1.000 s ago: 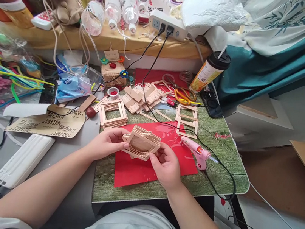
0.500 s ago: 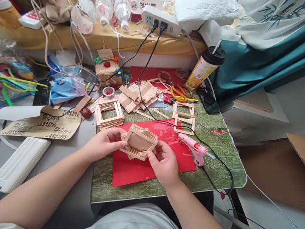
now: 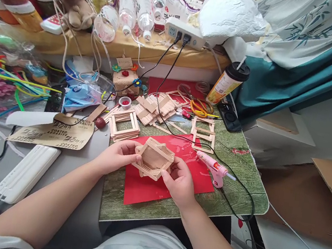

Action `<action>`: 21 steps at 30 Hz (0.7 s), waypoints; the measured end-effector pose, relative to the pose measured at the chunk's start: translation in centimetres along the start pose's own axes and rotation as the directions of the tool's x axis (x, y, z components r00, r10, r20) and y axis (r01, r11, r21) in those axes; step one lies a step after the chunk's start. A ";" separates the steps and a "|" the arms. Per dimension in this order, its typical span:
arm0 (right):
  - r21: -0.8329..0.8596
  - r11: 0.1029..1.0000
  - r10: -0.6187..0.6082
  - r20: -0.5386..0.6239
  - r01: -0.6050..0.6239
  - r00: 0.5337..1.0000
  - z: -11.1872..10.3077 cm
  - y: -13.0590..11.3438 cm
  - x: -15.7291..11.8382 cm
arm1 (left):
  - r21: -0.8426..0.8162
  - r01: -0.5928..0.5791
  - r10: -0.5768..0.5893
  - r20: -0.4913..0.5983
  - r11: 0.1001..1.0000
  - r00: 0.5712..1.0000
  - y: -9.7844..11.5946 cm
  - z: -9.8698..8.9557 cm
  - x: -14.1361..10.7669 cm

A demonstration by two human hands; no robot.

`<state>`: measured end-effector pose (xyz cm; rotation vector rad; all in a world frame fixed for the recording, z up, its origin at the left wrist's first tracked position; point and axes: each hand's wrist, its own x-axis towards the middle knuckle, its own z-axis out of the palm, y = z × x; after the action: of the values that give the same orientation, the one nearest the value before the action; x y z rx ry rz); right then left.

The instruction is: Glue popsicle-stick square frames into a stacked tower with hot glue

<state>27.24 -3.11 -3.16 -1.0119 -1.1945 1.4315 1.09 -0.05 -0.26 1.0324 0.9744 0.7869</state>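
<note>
Between my two hands is a small box of layered popsicle sticks, its open top tilted toward me so the wooden bottom shows inside. My left hand pinches its left side, thumb on the rim. On the right side, my right hand grips it with the thumb over the near corner. The box is held above a red sheet. A pink glue gun lies right of my right hand. Beyond my left hand sits a stack of square stick frames; stick frames also lie farther right.
A pile of popsicle sticks, orange-handled scissors and a lidded drink cup stand at the back. A black cord crosses the table. Sandpaper and a white power strip lie at left.
The view has shifted, so most things sit slightly lower and farther right. Both hands still hold the stick box, whose opening now faces me a little more.
</note>
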 end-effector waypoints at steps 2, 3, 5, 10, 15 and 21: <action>-0.014 1.000 0.000 0.037 0.000 0.999 -0.1 0.0 0.1 | -0.005 -0.002 0.002 -0.028 1.000 1.000 0.1 0.0 0.1; -0.025 1.000 -0.002 0.055 0.004 0.998 -0.1 0.0 0.1 | -0.008 -0.008 0.008 -0.053 1.000 0.999 0.1 -0.1 0.1; -0.038 0.999 -0.019 0.055 0.021 0.998 -0.2 -0.1 0.0 | -0.016 -0.025 0.023 -0.118 1.000 0.993 0.2 -0.2 0.2; -0.113 0.993 -0.039 -0.016 0.037 0.999 -0.8 -1.2 -0.8 | 0.012 -0.018 0.020 -0.176 1.000 0.984 0.4 -0.4 0.1; -0.490 0.862 -0.101 0.077 0.126 0.992 -2.2 -2.3 -1.6 | 0.262 -0.030 0.066 -0.130 0.965 0.989 -0.5 -0.1 -0.1; -0.671 0.651 -0.286 0.217 0.355 0.933 -2.9 -3.0 -0.5 | 0.813 -0.127 0.373 -0.117 0.568 0.920 -0.3 -0.2 -0.5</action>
<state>30.61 -2.96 -0.69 -1.1529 -1.9649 0.7221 0.74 -0.52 -0.46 1.9272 1.5131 0.7417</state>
